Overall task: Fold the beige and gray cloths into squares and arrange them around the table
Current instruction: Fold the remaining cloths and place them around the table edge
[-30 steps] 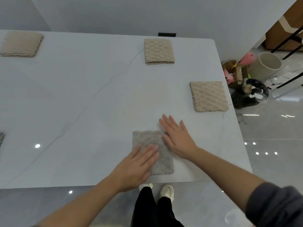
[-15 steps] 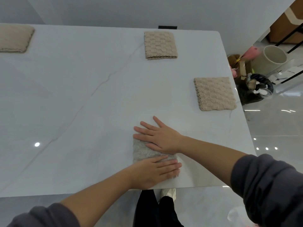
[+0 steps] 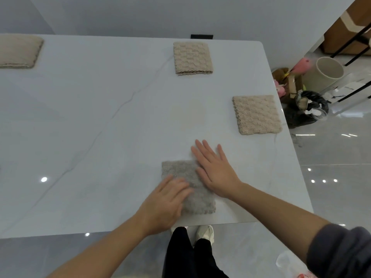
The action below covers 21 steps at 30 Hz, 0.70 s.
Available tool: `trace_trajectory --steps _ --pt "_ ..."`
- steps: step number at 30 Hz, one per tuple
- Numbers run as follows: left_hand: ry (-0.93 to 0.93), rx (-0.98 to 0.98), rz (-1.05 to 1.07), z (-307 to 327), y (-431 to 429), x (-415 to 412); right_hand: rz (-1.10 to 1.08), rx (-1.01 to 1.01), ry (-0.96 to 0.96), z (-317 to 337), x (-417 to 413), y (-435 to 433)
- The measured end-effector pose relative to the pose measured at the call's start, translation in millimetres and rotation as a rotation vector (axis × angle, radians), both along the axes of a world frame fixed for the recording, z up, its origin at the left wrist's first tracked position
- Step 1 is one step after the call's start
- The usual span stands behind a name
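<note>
Altogether four folded cloths lie on the white marble-look table [image 3: 100, 117]: one gray and three beige. The gray cloth [image 3: 178, 169] sits as a square close to the near edge, right of the table's middle. Both hands rest flat on it, pinching nothing. The left hand [image 3: 164, 203] covers its near left part, fingers straight and close together, slightly blurred. The right hand [image 3: 215, 173] lies along its right side, fingers straight and a little spread, their tips reaching past the cloth's far edge onto bare tabletop.

One beige cloth [image 3: 256, 114] lies near the right edge, a second [image 3: 192, 58] near the far edge, and a third [image 3: 19, 51] at the far left, partly cut off by the frame. All three lie well apart.

Beyond the table's right edge on the floor stand one cream cylindrical bin [image 3: 325, 72] and one black bag [image 3: 307, 109].
</note>
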<state>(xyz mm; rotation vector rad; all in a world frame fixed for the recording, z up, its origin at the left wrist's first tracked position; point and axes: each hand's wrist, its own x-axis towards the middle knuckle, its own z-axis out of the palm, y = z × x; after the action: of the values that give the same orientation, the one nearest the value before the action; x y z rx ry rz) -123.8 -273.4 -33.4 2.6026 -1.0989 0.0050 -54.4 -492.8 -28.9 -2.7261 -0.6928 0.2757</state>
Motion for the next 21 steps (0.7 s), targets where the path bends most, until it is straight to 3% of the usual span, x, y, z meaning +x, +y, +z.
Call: trace_trajectory --steps 3,5,16,21 --pt "0.045 0.107 0.314 0.4 -5.7 1.9 -0.089 -0.063 -0.032 -4.4 -34.0 6.3" --pt "0.099 0.147 0.388 -2.5 -16.5 4.1 -0.085 -0.105 -0.044 -10.7 -49.8 17.7" --pt "0.186 0.266 0.404 -10.6 -26.4 10.9 -0.082 -0.199 0.017 -11.3 -57.9 24.5" --pt "0.195 0.232 0.441 10.7 -33.6 19.2 -0.143 -0.18 0.058 7.2 -48.2 2.6"
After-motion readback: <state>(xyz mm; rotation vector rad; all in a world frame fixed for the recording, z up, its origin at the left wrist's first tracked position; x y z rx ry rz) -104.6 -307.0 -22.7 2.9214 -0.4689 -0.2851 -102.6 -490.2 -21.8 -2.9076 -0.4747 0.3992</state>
